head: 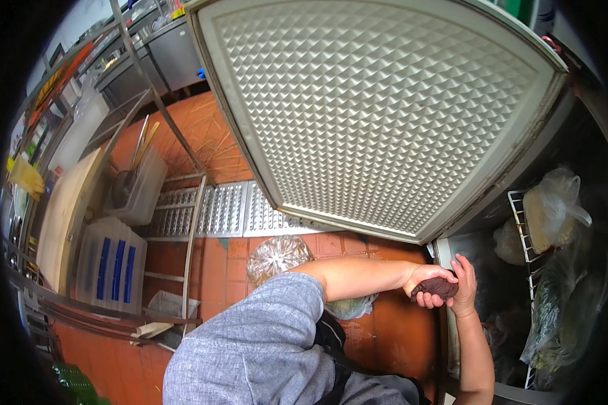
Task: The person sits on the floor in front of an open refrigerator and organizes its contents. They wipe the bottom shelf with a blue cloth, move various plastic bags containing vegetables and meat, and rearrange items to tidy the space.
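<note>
My left hand [430, 291] is closed around a dark reddish-brown lump [443, 288], its thumb over the top and its fingers curled below. What the lump is, I cannot tell. At the lump's right end is my right hand [464, 283], touching it with the palm side while its fingers point up, extended. Both hands are at the opening of a refrigerator cabinet [441, 253], whose door [375, 116] stands open with a dimpled metal inner panel. Inside, bagged food [552, 217] rests on a white wire shelf [519, 212].
On the red tile floor stand a clear plastic bag [278, 258] and, partly behind my arm, a bag with green contents [352, 307]. A metal rack [195, 228] at left carries plastic bins [114, 268] and a wooden board [71, 217]. A metal drain grate [223, 210] crosses the floor.
</note>
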`<act>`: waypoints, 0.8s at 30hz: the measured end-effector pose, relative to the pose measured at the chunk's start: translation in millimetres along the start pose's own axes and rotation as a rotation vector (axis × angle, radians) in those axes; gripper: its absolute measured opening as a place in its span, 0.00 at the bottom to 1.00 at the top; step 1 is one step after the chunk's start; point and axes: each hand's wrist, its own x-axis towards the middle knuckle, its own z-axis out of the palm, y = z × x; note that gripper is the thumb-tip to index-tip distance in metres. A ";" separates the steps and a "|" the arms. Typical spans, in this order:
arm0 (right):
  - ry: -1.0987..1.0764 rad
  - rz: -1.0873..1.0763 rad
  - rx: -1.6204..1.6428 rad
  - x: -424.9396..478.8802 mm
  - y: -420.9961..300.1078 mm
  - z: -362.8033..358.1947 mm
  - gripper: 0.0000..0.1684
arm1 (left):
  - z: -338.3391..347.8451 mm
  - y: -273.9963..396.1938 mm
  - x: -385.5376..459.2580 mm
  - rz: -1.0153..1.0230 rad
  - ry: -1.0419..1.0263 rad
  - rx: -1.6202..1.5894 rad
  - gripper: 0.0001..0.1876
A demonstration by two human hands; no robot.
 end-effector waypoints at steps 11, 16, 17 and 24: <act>-0.615 0.377 -0.313 2.8 19.5 31.5 0.08 | -70.0 21.5 12.6 -0.026 1.162 1.712 0.11; -0.599 0.675 -0.170 -5.5 6.9 41.9 0.10 | -47.2 18.4 6.2 -0.101 1.340 1.880 0.12; -0.577 0.722 -0.109 13.8 -4.9 39.2 0.10 | -52.4 21.9 -7.5 -0.079 1.369 1.906 0.11; -0.254 0.992 0.553 -15.0 13.4 78.7 0.11 | -43.5 37.0 -26.3 0.076 1.266 2.300 0.14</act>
